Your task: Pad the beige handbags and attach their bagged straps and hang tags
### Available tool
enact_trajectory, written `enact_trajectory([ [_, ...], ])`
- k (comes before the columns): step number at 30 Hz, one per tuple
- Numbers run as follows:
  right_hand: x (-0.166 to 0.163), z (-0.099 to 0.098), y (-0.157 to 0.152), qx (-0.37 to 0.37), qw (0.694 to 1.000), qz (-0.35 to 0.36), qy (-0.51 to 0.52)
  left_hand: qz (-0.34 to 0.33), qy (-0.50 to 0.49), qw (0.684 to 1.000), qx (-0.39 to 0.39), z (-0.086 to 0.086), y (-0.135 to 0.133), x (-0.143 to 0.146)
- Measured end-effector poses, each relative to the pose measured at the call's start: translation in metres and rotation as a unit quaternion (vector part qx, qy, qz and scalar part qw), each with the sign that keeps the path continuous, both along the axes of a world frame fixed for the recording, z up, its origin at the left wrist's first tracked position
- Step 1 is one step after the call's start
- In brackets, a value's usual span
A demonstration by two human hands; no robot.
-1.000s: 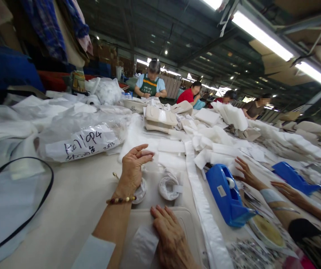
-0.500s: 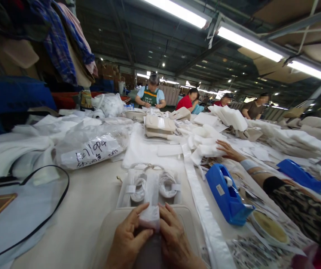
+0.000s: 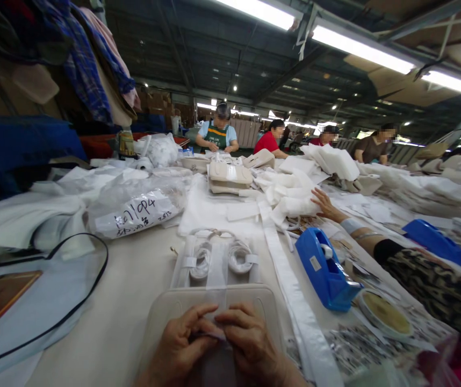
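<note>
A beige bag [image 3: 166, 309] lies flat in front of me, its wrapped, coiled straps [image 3: 239, 257] spread out beyond its far edge. Down the middle, between the coils and over the bag, runs a translucent white strip [image 3: 216, 269]. My left hand [image 3: 184, 341] pinches this strip above the bag, fingers curled. Beside it, my right hand [image 3: 250, 336] grips the strip too, the fingertips of both hands almost meeting. The strip's near end is partly hidden by my fingers.
A blue tape dispenser [image 3: 325, 271] and a roll of tape [image 3: 386, 312] stand at right. A co-worker's arm [image 3: 359, 231] reaches in there. Left are a marked plastic bag [image 3: 137, 212] and a phone [image 3: 2, 303]. A stacked beige bag [image 3: 230, 174] sits ahead.
Both hands have moved toward me along the strip, from the bag's far edge to over its middle. The strip now lies across that edge. The co-worker's hand stays by the white foam.
</note>
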State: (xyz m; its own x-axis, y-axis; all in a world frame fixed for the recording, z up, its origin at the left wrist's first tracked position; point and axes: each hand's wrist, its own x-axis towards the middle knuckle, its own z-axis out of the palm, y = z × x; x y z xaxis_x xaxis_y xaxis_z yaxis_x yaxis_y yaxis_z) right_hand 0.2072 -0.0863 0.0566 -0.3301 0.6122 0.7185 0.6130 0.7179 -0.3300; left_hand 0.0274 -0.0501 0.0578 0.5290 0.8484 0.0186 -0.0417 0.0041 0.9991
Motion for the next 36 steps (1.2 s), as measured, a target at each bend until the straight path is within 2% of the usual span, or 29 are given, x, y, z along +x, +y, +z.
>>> enact_trajectory([
  [6, 0.001, -0.008, -0.005, 0.008, 0.999, -0.002, -0.031, 0.001, -0.049, 0.995, -0.09, 0.008, 0.003, 0.002],
  [11, 0.0, 0.001, -0.009, -0.045, 0.998, 0.021, -0.038, -0.041, -0.068, 0.982, -0.172, 0.004, 0.003, 0.004],
  [14, 0.0, 0.007, -0.008, -0.09, 0.995, 0.047, -0.013, -0.07, -0.074, 0.98, -0.173, 0.003, 0.004, 0.001],
  [16, 0.001, 0.007, -0.007, -0.096, 0.994, 0.058, 0.016, -0.1, -0.058, 0.986, -0.123, 0.007, 0.008, -0.004],
  [17, 0.001, 0.006, -0.007, -0.095, 0.993, 0.062, 0.029, -0.102, -0.04, 0.991, -0.071, 0.01, 0.011, -0.007],
  [19, 0.003, 0.004, -0.007, -0.093, 0.993, 0.061, 0.043, -0.058, 0.013, 0.995, 0.083, 0.018, 0.021, -0.012],
  [20, 0.003, 0.003, -0.007, -0.094, 0.993, 0.059, 0.043, -0.019, 0.044, 0.984, 0.174, 0.021, 0.026, -0.014],
  [23, 0.003, 0.003, -0.007, -0.099, 0.993, 0.059, 0.033, 0.055, 0.111, 0.9, 0.417, 0.021, 0.041, -0.011],
  [26, 0.003, 0.005, -0.006, -0.096, 0.993, 0.074, 0.016, 0.048, 0.152, 0.808, 0.567, 0.011, 0.046, -0.003],
  [28, 0.003, 0.004, -0.005, -0.094, 0.992, 0.081, 0.007, 0.032, 0.18, 0.762, 0.621, 0.004, 0.045, 0.001],
  [30, 0.004, 0.004, -0.006, -0.104, 0.991, 0.089, 0.004, 0.014, 0.2, 0.736, 0.646, 0.0, 0.042, 0.003],
  [32, 0.004, 0.004, -0.006, -0.116, 0.988, 0.101, -0.001, 0.012, 0.21, 0.73, 0.651, 0.0, 0.039, 0.004],
  [36, 0.003, 0.007, -0.007, -0.119, 0.986, 0.116, 0.0, 0.021, 0.22, 0.738, 0.637, 0.004, 0.039, 0.005],
])
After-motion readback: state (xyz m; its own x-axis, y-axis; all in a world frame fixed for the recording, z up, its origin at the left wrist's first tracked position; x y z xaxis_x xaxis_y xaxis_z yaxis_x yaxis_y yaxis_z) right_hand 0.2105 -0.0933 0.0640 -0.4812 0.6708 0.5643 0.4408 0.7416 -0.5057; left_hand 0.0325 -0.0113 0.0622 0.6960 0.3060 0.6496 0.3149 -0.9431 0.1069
